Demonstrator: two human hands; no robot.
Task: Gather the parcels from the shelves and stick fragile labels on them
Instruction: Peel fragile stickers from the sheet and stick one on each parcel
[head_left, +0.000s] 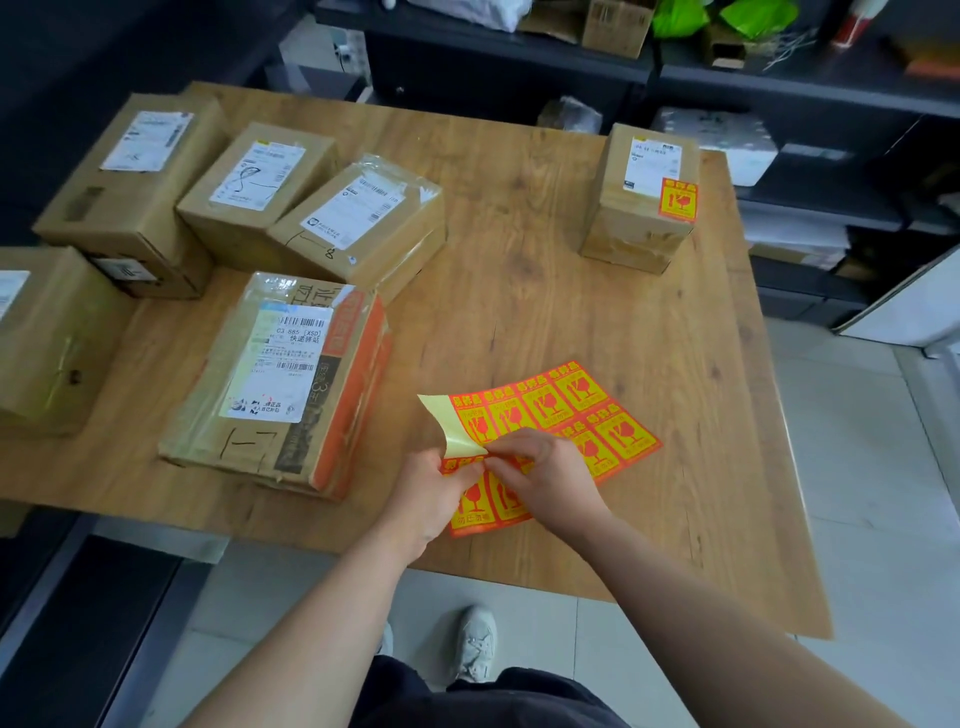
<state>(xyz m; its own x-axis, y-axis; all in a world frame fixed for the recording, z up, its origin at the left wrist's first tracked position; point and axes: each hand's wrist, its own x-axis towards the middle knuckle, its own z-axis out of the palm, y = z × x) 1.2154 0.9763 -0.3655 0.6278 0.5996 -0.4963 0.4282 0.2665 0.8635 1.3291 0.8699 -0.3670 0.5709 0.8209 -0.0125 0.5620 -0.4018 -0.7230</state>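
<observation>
A sheet of fragile labels (576, 415), orange-red with yellow panels, lies on the near part of the wooden tabletop (545, 280), and both hands meet at its left end. The left hand (439, 493) grips the sheet's near left edge with curled fingers. The right hand (543, 470) pinches the paper just beside it, thumb and fingertips closed together; whether it has a single label or the sheet itself I cannot tell. Just above the hands a pale yellow corner (441, 415) of the sheet curls up off the tabletop. Left of the sheet, near but not touching it, lies the nearest parcel (280, 384), a flat taped carton with an orange side and a white shipping slip on top. Beyond it three brown parcels sit close together along the far left: a large carton (130, 192), a middle carton (254, 192) and a film-wrapped carton (363, 223) pressed against the middle one, each with a white slip facing up. Another carton (47, 338) sits at the left edge, partly cut off by the frame. Well apart from these, at the far right of the tabletop, stands a small upright parcel (628, 234) with a stuck fragile label (678, 200) on its top right corner beside its white slip. Dark shelves (779, 88) behind the tabletop hold more boxes and bags. A pale shoe (475, 644) shows on the tiled floor below.
</observation>
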